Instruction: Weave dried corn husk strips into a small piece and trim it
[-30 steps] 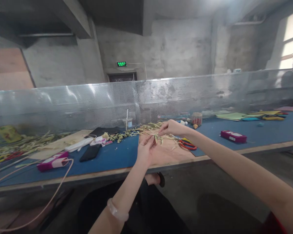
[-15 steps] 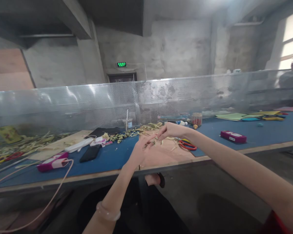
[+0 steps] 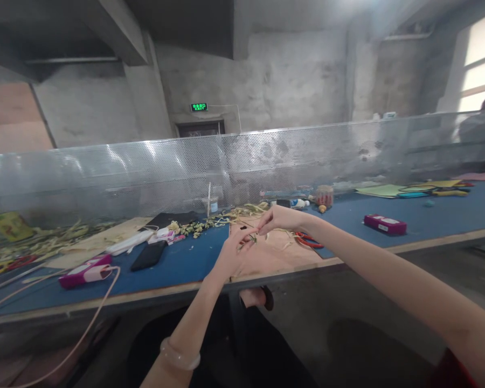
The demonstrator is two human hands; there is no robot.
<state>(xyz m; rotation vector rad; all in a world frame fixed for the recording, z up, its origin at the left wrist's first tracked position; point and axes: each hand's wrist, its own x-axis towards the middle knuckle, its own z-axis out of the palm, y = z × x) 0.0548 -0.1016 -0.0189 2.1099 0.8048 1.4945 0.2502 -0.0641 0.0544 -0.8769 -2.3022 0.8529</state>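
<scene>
Left hand (image 3: 231,249) first: from my remote seat I see its fingers pinching a small, slender green plant-like piece (image 3: 253,238) above the flat, pinkish-tan board (image 3: 278,263) on the blue-topped counter (image 3: 202,263). With 12 o'clock at the silver perforated metal screen (image 3: 250,161), the right hand (image 3: 278,219) comes in from 4 o'clock, its thumb and fingertips drawn together just beside the piece at 1 o'clock; whether they grip a part of it is too small for me to tell.

What could go wrong, as I judge it: a hard tug between the 2 hands could tear so thin a piece, and a loose pinch could drop it among the pale, ribbon-like dried strips (image 3: 248,210) at 12 o'clock, where it would be hard to pick out. The red-handled scissors (image 3: 310,242) at 3 o'clock could snag the right forearm if it swung low.

The piece's long axis seems to run from 8 to 2 o'clock; fingers cover much of it, so I cannot say which end is its tip.
</scene>
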